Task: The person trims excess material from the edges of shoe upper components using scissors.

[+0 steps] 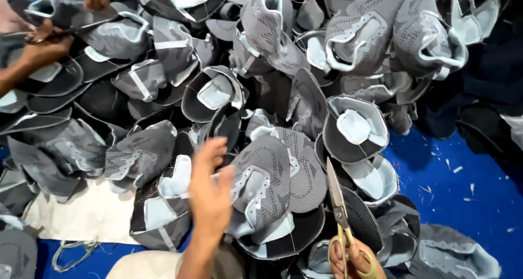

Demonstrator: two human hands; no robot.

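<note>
My left hand (210, 189) reaches into a heap of grey knitted shoe uppers, fingers closing on the edge of one grey upper (261, 194) with a pale blue lining. My right hand (351, 260) at the bottom edge grips scissors (338, 202) with yellow handles, the closed blades pointing up over the heap. A thin thread runs from the upper toward the scissors.
The pile of grey and black uppers (305, 99) covers most of the blue surface (463, 186), which carries thread scraps at right. Another person's hands (49, 44) handle an upper at top left. A beige cloth (87, 216) lies at lower left.
</note>
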